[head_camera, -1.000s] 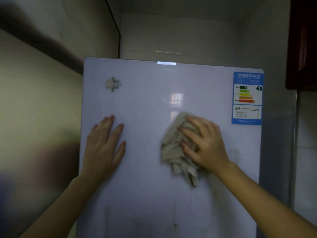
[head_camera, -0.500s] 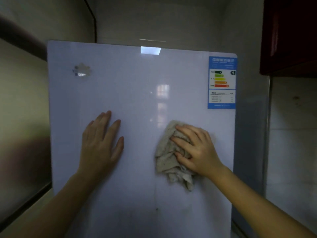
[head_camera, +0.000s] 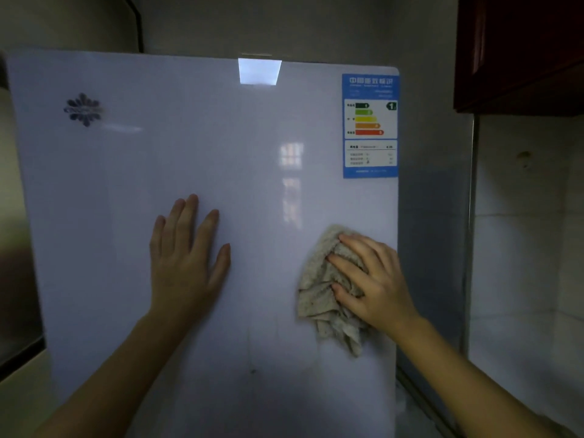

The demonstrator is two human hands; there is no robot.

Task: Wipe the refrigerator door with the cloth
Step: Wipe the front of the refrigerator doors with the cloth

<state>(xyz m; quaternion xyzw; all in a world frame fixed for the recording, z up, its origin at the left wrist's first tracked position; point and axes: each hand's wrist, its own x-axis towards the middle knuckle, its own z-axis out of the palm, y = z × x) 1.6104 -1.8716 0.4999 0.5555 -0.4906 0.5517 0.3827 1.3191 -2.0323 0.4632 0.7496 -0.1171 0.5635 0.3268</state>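
1. Refrigerator door (head_camera: 158, 159), pale and glossy, fills most of the head view and stands shut.
2. A beige, crumpled cloth (head_camera: 317, 298) lies against the door's right half, close to its right edge and below the blue energy label (head_camera: 370, 126); its lower folds hang loose beneath the hand.
3. The right grip (head_camera: 377, 279), a bare hand, lies flat over the cloth with fingers spread and nearly straight, and presses the cloth onto the door. The thumb is hidden, so I cannot tell whether it pinches any fabric.
4. The left grip (head_camera: 185, 263), also bare, rests palm-flat on the door left of centre, fingers straight and pointing up, with nothing in it. It is well apart from the cloth.
5. A dark flower-shaped logo (head_camera: 82, 109) sits near the door's upper left corner.
6. A bright reflection (head_camera: 259, 71) shows at the door's top edge.
7. A dark red cabinet (head_camera: 521, 52) hangs at the upper right, above a pale tiled wall (head_camera: 521, 254).
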